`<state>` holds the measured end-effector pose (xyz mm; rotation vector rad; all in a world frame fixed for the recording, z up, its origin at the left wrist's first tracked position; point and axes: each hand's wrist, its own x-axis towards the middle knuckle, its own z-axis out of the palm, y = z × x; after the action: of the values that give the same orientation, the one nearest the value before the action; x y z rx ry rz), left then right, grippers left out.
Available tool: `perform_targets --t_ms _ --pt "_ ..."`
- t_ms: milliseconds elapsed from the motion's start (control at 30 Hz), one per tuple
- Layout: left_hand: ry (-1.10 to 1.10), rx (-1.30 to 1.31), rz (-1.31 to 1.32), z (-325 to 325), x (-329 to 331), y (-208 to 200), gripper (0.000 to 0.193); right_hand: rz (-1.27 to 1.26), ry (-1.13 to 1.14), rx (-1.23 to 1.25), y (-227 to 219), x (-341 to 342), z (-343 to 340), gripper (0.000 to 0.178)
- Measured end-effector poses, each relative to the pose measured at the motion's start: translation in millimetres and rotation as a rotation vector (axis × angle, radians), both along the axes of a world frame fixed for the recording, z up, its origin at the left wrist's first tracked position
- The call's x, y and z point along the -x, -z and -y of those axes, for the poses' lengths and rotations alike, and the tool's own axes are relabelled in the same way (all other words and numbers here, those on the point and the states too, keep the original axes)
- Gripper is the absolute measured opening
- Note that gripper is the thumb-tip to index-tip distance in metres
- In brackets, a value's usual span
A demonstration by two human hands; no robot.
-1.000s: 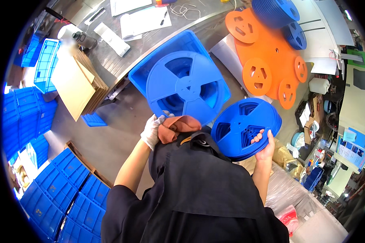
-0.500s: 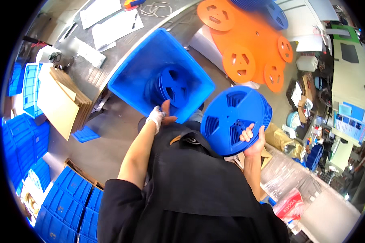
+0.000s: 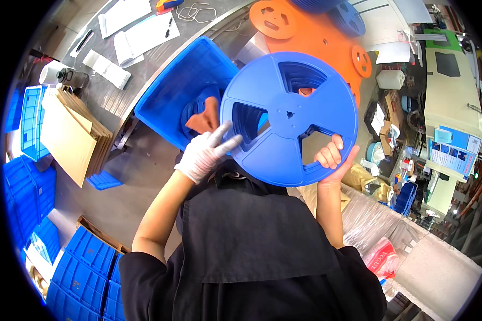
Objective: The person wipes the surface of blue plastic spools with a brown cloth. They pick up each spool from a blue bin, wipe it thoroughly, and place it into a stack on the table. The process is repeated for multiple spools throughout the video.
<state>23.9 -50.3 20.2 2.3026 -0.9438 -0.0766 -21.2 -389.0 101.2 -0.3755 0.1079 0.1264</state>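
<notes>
A stack of blue plastic reels (image 3: pixel 289 115) is raised in front of me, its round face with three cut-outs tilted toward me. My right hand (image 3: pixel 334 158) grips its lower right rim, fingers through a cut-out and thumb outside. White-gloved, my left hand (image 3: pixel 203 155) is by the stack's left edge with fingers apart; whether the fingertips touch the rim I cannot tell. Just beyond them is a brown forked shape (image 3: pixel 204 119) that I cannot make out. Behind, a blue bin (image 3: pixel 166 96) holds more blue reels (image 3: pixel 190 109), partly hidden by the stack and hand.
Orange reels (image 3: pixel 273 20) lie on an orange surface (image 3: pixel 324 43) beyond the bin. Papers (image 3: pixel 150 35) and a dark bottle (image 3: pixel 74 78) are on the table at left. Cardboard sheets (image 3: pixel 69 139) and stacked blue crates (image 3: pixel 83 273) stand at left; a plastic-wrapped surface (image 3: pixel 380 219) lies at right.
The reel stack has come up and left, turned more face-on, and now covers part of the bin. My left hand has moved from the bin's near edge to beside the stack.
</notes>
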Motion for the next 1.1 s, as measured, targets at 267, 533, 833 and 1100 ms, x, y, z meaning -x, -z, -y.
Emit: perform_targets --t_ms 267,533,833,1100 --pt "-0.053 -0.046 0.065 -5 20 14 0.043 0.008 -0.093 -0.027 -8 -26 -27 0.049" --pt "-0.236 1.123 -1.069 -31 46 48 0.026 -0.287 -0.17 0.736 -15 -49 -35 0.049" --pt "-0.581 1.559 -1.614 -63 68 79 0.041 -0.51 -0.069 0.695 9 -14 -2 0.04" --pt "-0.708 1.423 -1.603 -57 63 125 0.038 -0.577 0.002 0.606 23 10 11 0.039"
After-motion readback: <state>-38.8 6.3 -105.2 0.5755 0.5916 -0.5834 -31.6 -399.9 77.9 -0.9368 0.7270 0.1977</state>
